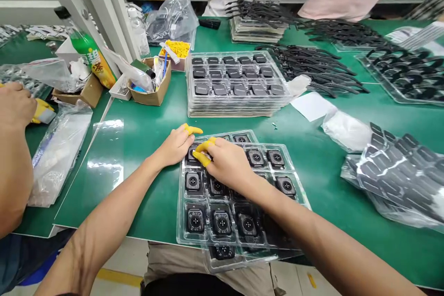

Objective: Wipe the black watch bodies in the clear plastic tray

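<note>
A black watch case [191,153] sits in the far-left compartment of the clear tray [179,212], the right hand's [229,159] yellow-covered fingertips [201,159] at it, though whether they grasp it cannot be told. The left hand [174,147] lies at the tray's corner, its grip likewise unclear; beyond stands a tray stack [232,108] bearing dark pieces [239,89].

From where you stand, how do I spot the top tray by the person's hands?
On the green table, look near the front edge, where the left hand and right hand come close. There lies a clear plastic tray. It sits askew atop another tray and, unlike the big stack behind, shows black watch bodies with dotted backs.
</note>
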Demonstrator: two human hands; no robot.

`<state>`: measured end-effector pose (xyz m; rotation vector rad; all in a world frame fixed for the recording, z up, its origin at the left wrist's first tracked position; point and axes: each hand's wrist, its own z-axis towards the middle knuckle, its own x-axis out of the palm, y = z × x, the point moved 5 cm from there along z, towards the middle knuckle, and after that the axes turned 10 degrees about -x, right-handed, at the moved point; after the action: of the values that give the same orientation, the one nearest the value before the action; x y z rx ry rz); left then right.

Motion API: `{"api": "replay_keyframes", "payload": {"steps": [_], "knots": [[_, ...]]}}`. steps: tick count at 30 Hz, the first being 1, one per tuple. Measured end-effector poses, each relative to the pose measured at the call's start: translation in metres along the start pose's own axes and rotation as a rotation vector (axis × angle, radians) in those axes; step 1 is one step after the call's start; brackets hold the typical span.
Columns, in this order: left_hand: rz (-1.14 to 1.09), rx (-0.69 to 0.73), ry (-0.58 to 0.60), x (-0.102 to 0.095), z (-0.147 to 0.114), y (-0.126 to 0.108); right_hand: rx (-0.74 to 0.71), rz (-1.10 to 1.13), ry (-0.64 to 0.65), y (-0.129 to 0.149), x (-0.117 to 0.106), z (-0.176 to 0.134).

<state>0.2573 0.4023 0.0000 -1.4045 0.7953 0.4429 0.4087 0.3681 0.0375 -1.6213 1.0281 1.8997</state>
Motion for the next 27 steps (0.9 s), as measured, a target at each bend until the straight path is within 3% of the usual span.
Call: {"api": "replay_keyframes", "payload": {"steps": [6,11,15,20,23,27], "knots": [[-0.061,-0.003,0.001,0.002,0.001,0.002,-0.017,0.026,-0.021,0.0,-0.001,0.009],[-0.088,-0.004,-0.005,0.001,0.0,0.002,0.107,-0.059,-0.076,-0.004,0.002,0.011],[-0.132,-0.056,-0.007,0.001,0.001,0.004,-0.051,-0.024,-0.098,-0.001,0.004,0.012],[-0.152,-0.056,-0.013,0.0,0.002,0.002,0.032,-0.117,-0.193,-0.007,0.006,0.009],[-0.141,-0.07,-0.007,0.0,0.002,0.001,-0.06,-0.084,-0.189,-0.002,0.009,0.01],[-0.125,-0.074,-0.002,-0.001,0.002,0.0,-0.012,-0.093,-0.251,-0.01,-0.005,0.003]]}}
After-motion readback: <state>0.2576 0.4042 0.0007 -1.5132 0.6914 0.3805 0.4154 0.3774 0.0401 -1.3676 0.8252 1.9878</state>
